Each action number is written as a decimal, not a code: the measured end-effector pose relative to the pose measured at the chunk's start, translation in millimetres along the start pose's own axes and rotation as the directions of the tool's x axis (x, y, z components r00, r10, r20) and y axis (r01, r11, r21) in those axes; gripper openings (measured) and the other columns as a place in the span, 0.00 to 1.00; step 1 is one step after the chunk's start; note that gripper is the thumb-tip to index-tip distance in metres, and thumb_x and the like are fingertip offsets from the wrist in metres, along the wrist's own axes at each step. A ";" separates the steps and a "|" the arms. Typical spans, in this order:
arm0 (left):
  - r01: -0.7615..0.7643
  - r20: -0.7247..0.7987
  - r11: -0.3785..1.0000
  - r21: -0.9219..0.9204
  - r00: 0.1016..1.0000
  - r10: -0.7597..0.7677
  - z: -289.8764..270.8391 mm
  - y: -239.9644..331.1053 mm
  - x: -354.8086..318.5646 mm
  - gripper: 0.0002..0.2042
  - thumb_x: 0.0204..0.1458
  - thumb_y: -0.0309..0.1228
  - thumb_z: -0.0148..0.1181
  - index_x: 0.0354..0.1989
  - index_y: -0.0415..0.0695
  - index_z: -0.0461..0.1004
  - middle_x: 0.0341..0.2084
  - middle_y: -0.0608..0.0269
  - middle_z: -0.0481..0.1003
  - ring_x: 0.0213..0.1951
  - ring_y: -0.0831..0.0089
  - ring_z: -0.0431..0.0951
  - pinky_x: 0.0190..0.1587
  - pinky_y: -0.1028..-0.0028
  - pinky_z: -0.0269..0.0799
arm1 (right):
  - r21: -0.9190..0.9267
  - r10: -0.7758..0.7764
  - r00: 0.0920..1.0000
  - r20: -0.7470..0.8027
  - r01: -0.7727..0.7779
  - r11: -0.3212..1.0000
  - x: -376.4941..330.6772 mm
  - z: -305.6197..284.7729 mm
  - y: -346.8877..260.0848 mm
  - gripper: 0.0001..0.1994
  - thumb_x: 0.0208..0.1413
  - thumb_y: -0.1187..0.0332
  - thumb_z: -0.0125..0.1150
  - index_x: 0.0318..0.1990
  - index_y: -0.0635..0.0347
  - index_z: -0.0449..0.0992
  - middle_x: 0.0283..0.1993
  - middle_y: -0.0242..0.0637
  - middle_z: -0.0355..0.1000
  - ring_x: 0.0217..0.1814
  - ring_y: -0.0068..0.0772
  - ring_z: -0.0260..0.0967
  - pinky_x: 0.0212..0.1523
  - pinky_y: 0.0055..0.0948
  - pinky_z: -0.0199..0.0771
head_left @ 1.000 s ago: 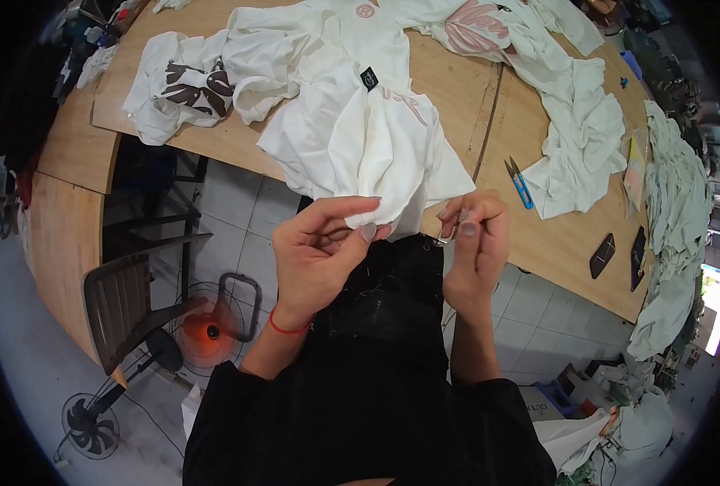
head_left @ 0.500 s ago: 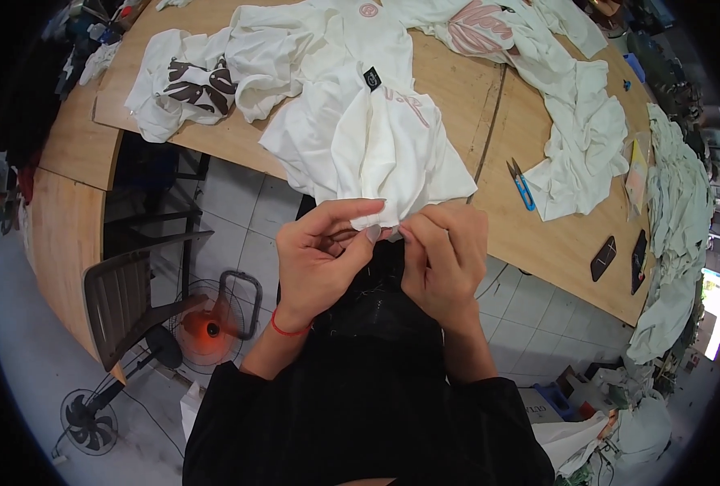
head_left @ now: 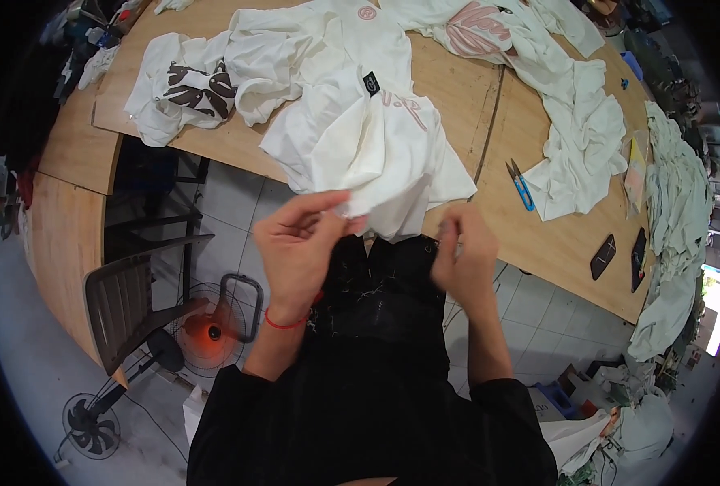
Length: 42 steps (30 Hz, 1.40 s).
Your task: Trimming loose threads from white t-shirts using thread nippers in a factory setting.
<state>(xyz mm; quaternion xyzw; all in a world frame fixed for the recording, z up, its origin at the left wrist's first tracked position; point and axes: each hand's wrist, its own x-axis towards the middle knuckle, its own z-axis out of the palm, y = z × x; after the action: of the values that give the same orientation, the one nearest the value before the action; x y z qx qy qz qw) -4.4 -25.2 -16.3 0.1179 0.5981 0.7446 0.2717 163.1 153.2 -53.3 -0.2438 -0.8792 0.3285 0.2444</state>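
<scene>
A white shirt (head_left: pixel 392 174) with pink lettering and a small black label (head_left: pixel 371 83) hangs over the table's near edge toward me. My left hand (head_left: pixel 295 243) pinches a corner of its cloth between thumb and fingers, just off the edge. To the right, apart from the shirt, my right hand (head_left: pixel 467 251) is raised with its fingers curled and the thumb pressed against them. It is slightly blurred, and anything small in its pinch cannot be made out. Blue-handled thread snips (head_left: pixel 522 186) lie on the table, right of the shirt.
More white garments lie on the wooden table (head_left: pixel 449 81), one with a brown print (head_left: pixel 198 89). Two dark flat pieces (head_left: pixel 603 257) rest near its right edge, beside a pile of pale cloth (head_left: pixel 676 219). Left on the floor are a chair (head_left: pixel 117 308) and a fan (head_left: pixel 214 332).
My right hand has come off the cloth and moved right. My left hand has shifted slightly left, still pinching the shirt, whose folds have followed it.
</scene>
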 end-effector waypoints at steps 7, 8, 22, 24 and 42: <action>-0.007 -0.009 1.000 0.001 1.000 0.007 -10.2 9.1 14.6 0.10 0.70 0.20 0.61 0.54 0.28 0.82 0.42 0.47 0.87 0.42 0.65 0.91 0.48 0.70 0.90 | 0.083 0.164 0.971 -0.172 -0.151 0.985 4.5 -28.9 0.1 0.17 0.62 0.85 0.62 0.58 0.66 0.79 0.44 0.43 0.84 0.40 0.31 0.83 0.34 0.31 0.79; 0.027 0.025 0.999 -0.031 0.999 -0.027 -6.1 7.6 11.5 0.10 0.68 0.17 0.62 0.54 0.27 0.82 0.43 0.47 0.87 0.43 0.65 0.91 0.50 0.71 0.89 | 0.093 0.165 0.971 -0.173 -0.150 0.984 13.1 -19.2 -23.0 0.17 0.62 0.85 0.62 0.58 0.66 0.79 0.44 0.43 0.84 0.40 0.31 0.83 0.34 0.31 0.79; -0.430 0.264 0.672 0.603 0.903 0.340 16.9 14.0 10.4 0.05 0.59 0.17 0.72 0.42 0.36 0.85 0.31 0.59 0.78 0.27 0.78 0.82 0.31 0.78 0.74 | 0.513 -0.015 0.998 0.055 -0.015 0.858 45.5 6.0 -56.2 0.03 0.63 0.83 0.68 0.41 0.67 0.81 0.36 0.37 0.76 0.33 0.28 0.73 0.36 0.27 0.72; -0.240 0.232 0.916 0.320 0.958 0.170 17.2 6.3 12.6 0.02 0.65 0.19 0.68 0.43 0.35 0.82 0.31 0.60 0.79 0.27 0.81 0.80 0.31 0.80 0.73 | 0.511 -0.020 0.999 0.043 -0.004 0.860 44.7 4.7 -53.7 0.03 0.63 0.83 0.67 0.40 0.67 0.80 0.37 0.37 0.76 0.34 0.28 0.73 0.36 0.27 0.72; 0.137 0.290 0.990 0.032 0.947 -0.140 11.1 -2.3 12.2 0.07 0.73 0.22 0.61 0.51 0.32 0.81 0.39 0.62 0.80 0.36 0.78 0.83 0.40 0.77 0.80 | 0.448 0.120 0.970 -0.213 -0.013 0.894 40.1 12.0 -51.8 0.07 0.65 0.83 0.66 0.47 0.66 0.84 0.43 0.37 0.78 0.40 0.23 0.76 0.39 0.23 0.76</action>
<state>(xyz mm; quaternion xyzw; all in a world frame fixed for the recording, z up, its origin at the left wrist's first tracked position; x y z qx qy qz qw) -8.3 -9.1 -17.6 0.1858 0.5625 0.6948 0.4078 111.6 136.9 -14.4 -0.2490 -0.7371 0.4970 0.3843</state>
